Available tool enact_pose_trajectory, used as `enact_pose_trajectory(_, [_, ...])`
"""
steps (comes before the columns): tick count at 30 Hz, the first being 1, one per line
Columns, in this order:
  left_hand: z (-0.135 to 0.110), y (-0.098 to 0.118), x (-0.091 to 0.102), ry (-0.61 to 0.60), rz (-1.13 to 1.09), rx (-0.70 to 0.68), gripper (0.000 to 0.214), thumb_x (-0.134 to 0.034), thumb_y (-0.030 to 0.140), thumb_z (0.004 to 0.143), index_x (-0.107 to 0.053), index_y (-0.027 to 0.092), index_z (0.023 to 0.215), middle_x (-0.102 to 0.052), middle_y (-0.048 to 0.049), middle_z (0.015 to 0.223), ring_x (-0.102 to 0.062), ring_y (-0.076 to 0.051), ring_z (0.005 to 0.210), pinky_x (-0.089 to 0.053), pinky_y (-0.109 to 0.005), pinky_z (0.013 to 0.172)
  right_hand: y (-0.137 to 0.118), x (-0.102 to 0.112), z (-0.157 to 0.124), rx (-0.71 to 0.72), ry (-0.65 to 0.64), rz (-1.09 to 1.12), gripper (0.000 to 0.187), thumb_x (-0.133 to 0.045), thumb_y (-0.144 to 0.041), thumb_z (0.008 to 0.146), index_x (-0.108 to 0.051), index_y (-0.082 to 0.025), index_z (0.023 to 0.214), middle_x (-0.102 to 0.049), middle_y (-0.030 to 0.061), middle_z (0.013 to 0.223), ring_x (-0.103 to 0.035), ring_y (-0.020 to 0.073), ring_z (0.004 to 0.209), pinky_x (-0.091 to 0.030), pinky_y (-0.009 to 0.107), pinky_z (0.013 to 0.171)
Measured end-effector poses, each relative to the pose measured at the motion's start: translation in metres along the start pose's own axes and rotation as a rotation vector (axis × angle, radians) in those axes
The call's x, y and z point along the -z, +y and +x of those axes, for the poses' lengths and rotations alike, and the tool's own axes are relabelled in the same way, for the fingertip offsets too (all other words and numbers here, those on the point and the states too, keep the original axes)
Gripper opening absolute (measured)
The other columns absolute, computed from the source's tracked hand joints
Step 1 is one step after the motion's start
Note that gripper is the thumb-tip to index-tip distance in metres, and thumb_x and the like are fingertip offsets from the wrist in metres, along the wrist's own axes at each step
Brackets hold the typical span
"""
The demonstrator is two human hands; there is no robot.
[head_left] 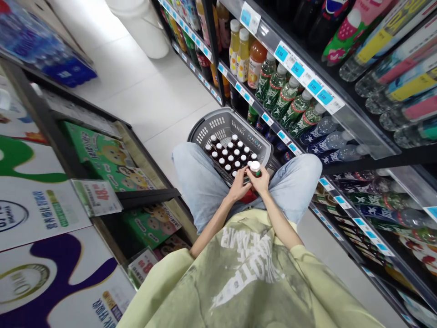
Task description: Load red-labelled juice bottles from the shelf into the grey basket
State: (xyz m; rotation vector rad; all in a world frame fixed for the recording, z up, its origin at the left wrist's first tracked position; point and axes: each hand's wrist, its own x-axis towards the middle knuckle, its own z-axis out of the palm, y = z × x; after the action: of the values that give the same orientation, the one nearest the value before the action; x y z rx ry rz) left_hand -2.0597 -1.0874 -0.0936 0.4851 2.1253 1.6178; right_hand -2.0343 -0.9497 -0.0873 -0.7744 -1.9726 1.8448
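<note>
My right hand (260, 182) is closed round a small dark bottle with a white cap (255, 166), held upright over the near end of a grey shopping basket (223, 117). Close against it on the left, my left hand (239, 186) has its fingers curled in towards the same bottle. What lies between those fingers is hidden. Inside the basket stand several dark bottles with white caps (231, 158), grouped in rows. The basket sits on the floor between my bent knees, and something red shows under my hands.
On the right, shelves hold green-labelled bottles (286, 96), juice bottles (242, 50) and price tags (314, 86). Boxes (44, 205) and green cartons (99, 150) fill the left shelf. A white bucket (145, 32) and blue-wrapped bottle packs (44, 45) stand farther off.
</note>
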Motion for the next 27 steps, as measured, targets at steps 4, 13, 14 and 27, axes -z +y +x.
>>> enact_pose_trajectory(4, [-0.004, 0.015, 0.021, 0.085, 0.112, -0.077, 0.054, -0.066, 0.031, 0.096, -0.058, 0.017, 0.147, -0.063, -0.0138, 0.134, -0.063, -0.027, 0.116, -0.057, -0.037, 0.097, 0.009, 0.001, -0.007, 0.273, -0.188, -0.373, 0.026, -0.084, -0.033, 0.083, -0.079, -0.023, 0.107, -0.074, 0.0076, 0.118, -0.065, 0.0274, 0.117, -0.049, 0.039, 0.106])
enact_pose_trajectory(13, [0.005, 0.055, 0.049, -0.033, 0.616, -0.115, 0.021, -0.079, 0.035, 0.099, -0.071, 0.020, 0.112, -0.066, -0.0060, 0.107, -0.069, -0.025, 0.096, -0.057, -0.035, 0.088, 0.027, -0.008, -0.019, 0.448, -0.223, -0.711, 0.034, -0.059, -0.026, 0.099, -0.071, -0.024, 0.131, -0.066, 0.0114, 0.130, -0.060, 0.0296, 0.123, -0.045, 0.044, 0.105])
enact_pose_trajectory(14, [0.007, 0.059, 0.052, -0.057, 0.657, -0.118, 0.022, -0.079, 0.035, 0.099, -0.071, 0.020, 0.113, -0.066, -0.0064, 0.109, -0.070, -0.025, 0.095, -0.057, -0.035, 0.086, 0.027, -0.009, -0.019, 0.452, -0.220, -0.700, 0.035, -0.059, -0.026, 0.098, -0.071, -0.024, 0.132, -0.065, 0.0116, 0.131, -0.059, 0.0298, 0.124, -0.045, 0.045, 0.107])
enact_pose_trajectory(27, [0.104, 0.069, 0.143, -0.264, 1.060, -0.142, 0.034, -0.063, 0.018, 0.098, -0.073, 0.015, 0.130, -0.063, -0.0150, 0.129, -0.071, -0.030, 0.106, -0.060, -0.040, 0.097, 0.030, -0.014, -0.023, 0.139, -0.422, -0.924, 0.043, -0.069, -0.026, 0.096, -0.070, -0.018, 0.137, -0.052, 0.0184, 0.159, -0.043, 0.0360, 0.147, -0.046, 0.052, 0.120])
